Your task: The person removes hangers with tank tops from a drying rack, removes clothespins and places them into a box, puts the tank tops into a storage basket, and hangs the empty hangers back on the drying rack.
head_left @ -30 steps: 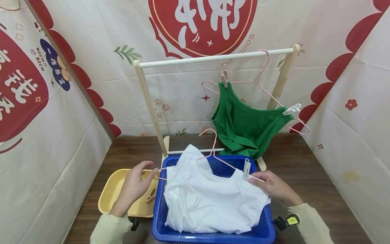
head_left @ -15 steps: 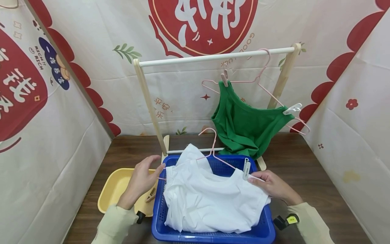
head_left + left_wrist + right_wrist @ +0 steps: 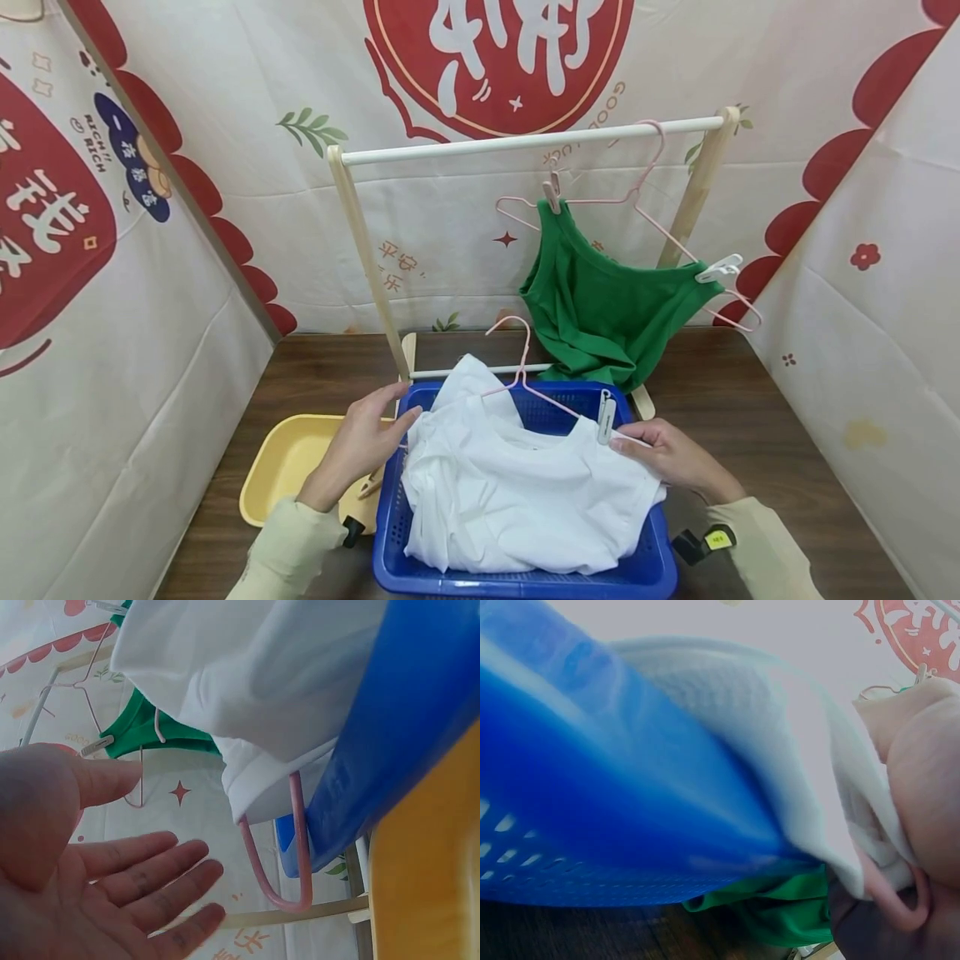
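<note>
A white sleeveless top (image 3: 528,500) lies bunched over the blue basket (image 3: 660,575), with a pink hanger (image 3: 523,358) inside it and the hook standing up at the back. One white clothespin (image 3: 606,421) clips its right shoulder to the hanger. My right hand (image 3: 671,458) pinches that shoulder just outside the clothespin. At the left shoulder, my left hand (image 3: 363,446) is spread, thumb and fingers apart. In the left wrist view nothing lies between the fingers, and the hanger's looped end (image 3: 300,847) sticks out of the armhole beyond the fingertips.
A yellow tray (image 3: 258,467) with a wooden clothespin (image 3: 370,486) sits left of the basket, partly behind my left arm. Behind stands a rack (image 3: 525,144), where a green top (image 3: 607,300) hangs clipped to another pink hanger. Printed cloth walls enclose the table (image 3: 750,400).
My left hand has moved right, from over the yellow tray to the white top's left shoulder, and now covers most of the hanger's end. The right hand keeps its pinch in place.
</note>
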Motion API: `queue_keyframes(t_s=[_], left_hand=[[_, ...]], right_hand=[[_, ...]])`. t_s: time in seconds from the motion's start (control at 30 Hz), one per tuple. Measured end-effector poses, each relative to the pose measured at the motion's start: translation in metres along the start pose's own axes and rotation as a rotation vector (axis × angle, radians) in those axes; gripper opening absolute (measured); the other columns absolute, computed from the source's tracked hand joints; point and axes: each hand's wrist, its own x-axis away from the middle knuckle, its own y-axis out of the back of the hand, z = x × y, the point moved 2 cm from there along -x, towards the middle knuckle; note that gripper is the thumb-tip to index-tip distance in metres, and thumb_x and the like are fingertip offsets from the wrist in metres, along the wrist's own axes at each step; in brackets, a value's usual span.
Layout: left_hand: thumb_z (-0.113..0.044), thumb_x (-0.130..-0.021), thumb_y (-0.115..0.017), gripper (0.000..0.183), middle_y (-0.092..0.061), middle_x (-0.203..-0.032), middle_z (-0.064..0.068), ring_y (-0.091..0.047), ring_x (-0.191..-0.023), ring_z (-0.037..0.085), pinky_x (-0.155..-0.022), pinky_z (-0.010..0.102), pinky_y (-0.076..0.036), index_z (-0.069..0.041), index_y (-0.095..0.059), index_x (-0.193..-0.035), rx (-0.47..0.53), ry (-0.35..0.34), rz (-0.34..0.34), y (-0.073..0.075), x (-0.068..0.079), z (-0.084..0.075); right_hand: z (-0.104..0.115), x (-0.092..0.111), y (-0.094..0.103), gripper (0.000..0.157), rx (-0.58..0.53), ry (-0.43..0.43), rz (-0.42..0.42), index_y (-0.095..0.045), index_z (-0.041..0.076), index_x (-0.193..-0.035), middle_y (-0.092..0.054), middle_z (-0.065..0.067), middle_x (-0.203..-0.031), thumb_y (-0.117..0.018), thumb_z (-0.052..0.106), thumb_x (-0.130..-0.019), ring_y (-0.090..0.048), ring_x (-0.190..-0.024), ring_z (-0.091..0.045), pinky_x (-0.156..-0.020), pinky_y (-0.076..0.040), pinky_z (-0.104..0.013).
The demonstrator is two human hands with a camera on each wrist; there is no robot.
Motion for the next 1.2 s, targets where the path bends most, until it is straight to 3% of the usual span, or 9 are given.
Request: queue_keyframes(t_s=[0.13, 0.5, 0.87, 1.03, 1.2], left_hand=[[-0.022, -0.095, -0.068, 0.047, -0.063, -0.130, 0.018, -0.061, -0.120, 0.034, -0.089, 0.047, -0.055, -0.001, -0.056, -0.136, 0.036, -0.028, 0.033, -0.0026, 0.0000, 0.0004], [-0.021, -0.094, -0.068, 0.036, -0.068, -0.123, 0.011, -0.065, -0.113, 0.030, -0.093, 0.049, -0.053, -0.005, -0.066, -0.127, 0.051, -0.076, 0.077, -0.0087, 0.0016, 0.0044], [-0.019, -0.093, -0.069, 0.027, -0.072, -0.111, 0.008, -0.067, -0.092, 0.020, -0.082, 0.045, -0.057, -0.005, -0.072, -0.117, 0.019, -0.098, 0.103, -0.0094, 0.0031, 0.0043], [-0.018, -0.093, -0.070, 0.023, -0.071, -0.101, 0.002, -0.060, -0.083, 0.013, -0.073, 0.035, -0.055, -0.008, -0.074, -0.112, -0.016, -0.153, 0.140, -0.0099, 0.0035, 0.0053], [-0.014, -0.094, -0.067, 0.012, -0.066, -0.088, -0.007, -0.055, -0.075, 0.008, -0.066, 0.025, -0.048, -0.012, -0.077, -0.101, 0.014, -0.212, 0.141, -0.0099, 0.0043, 0.0075]], right_hand=[[-0.0005, -0.0001, 0.0001, 0.025, -0.010, 0.019, 0.005, -0.066, -0.007, -0.113, -0.075, -0.004, -0.080, -0.048, 0.007, -0.104, -0.073, -0.064, -0.023, -0.055, -0.057, -0.036], [-0.0022, 0.0008, 0.0014, 0.023, -0.037, 0.080, 0.019, -0.066, -0.007, -0.110, -0.074, -0.003, -0.079, -0.046, 0.002, -0.103, -0.072, -0.063, -0.020, -0.053, -0.057, -0.035], [-0.0024, 0.0024, 0.0039, 0.025, -0.074, 0.093, 0.037, -0.065, -0.007, -0.113, -0.075, -0.007, -0.082, -0.044, 0.000, -0.104, -0.073, -0.065, -0.024, -0.054, -0.057, -0.036], [-0.0023, 0.0027, 0.0048, 0.025, -0.097, 0.104, 0.051, -0.065, -0.008, -0.113, -0.075, -0.008, -0.082, -0.043, -0.001, -0.104, -0.073, -0.065, -0.026, -0.055, -0.057, -0.037], [-0.0018, 0.0028, 0.0052, 0.025, -0.109, 0.116, 0.061, -0.065, -0.007, -0.113, -0.075, -0.008, -0.083, -0.042, -0.002, -0.103, -0.073, -0.066, -0.025, -0.055, -0.057, -0.038]])
